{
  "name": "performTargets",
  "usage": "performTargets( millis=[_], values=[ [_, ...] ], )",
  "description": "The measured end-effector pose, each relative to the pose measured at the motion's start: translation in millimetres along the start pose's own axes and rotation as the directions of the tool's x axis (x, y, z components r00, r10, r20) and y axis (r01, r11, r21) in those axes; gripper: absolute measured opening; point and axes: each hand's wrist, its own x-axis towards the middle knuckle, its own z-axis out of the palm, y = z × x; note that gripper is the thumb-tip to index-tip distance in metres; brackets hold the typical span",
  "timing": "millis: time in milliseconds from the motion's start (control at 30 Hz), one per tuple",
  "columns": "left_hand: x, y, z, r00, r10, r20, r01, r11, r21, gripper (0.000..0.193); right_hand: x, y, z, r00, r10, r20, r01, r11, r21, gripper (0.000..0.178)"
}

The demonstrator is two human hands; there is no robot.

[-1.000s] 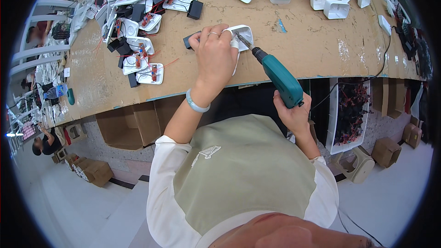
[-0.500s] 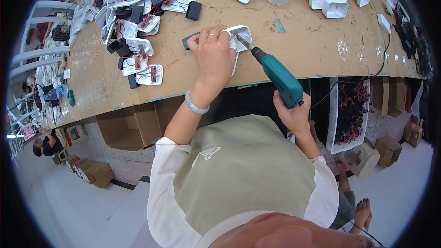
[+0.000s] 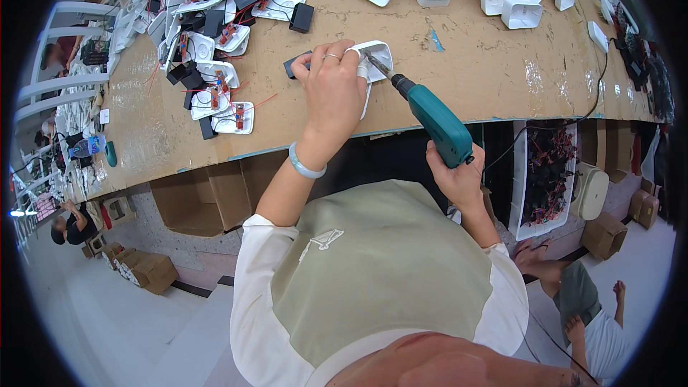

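My right hand is wrapped round the lower end of a teal electric screwdriver with a black collar and a slim metal tip. That tip reaches into a small white plastic case on the table. Holding the case from the left is my left hand, its fingers closed at the rim and one finger wrapped in white. My fingers hide the left part of the case and whatever the tip touches. A black block lies beside the left hand, partly covered by it.
White cases with black blocks and red wires are heaped at the left. White shells stand at the back right. A black cord crosses the right side. Below the edge are a white bin of wired parts and a cardboard box.
My hands, the screwdriver and the case stay nearly where they were. At the lower right another person has moved further into view, and a beige stool there has shifted toward the table.
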Motion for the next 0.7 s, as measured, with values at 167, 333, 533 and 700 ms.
performTargets(
  millis=[167, 333, 533, 700],
  values=[
    [0.4, 1.3, -0.8, 1.000, -0.002, -0.004, 0.002, 1.000, -0.002, 0.016, 0.5, -2.4, -1.4, 1.000, 0.002, 0.010, -0.002, 1.000, -0.004, 0.018],
    [1.3, 1.4, -0.3, 1.000, 0.004, -0.007, -0.004, 1.000, -0.005, 0.017, 1.2, -3.0, -1.5, 1.000, -0.008, 0.012, 0.008, 1.000, -0.005, 0.018],
    [1.0, 2.1, -0.6, 1.000, -0.009, 0.004, 0.009, 1.000, -0.002, 0.018, 2.5, -4.1, -3.1, 1.000, -0.027, 0.005, 0.028, 0.999, -0.019, 0.020],
    [1.3, 3.0, -0.4, 1.000, -0.012, 0.010, 0.012, 1.000, -0.008, 0.018, -2.4, -2.5, -3.4, 0.999, 0.050, 0.001, -0.050, 0.999, 0.016, 0.022]
  ],
)
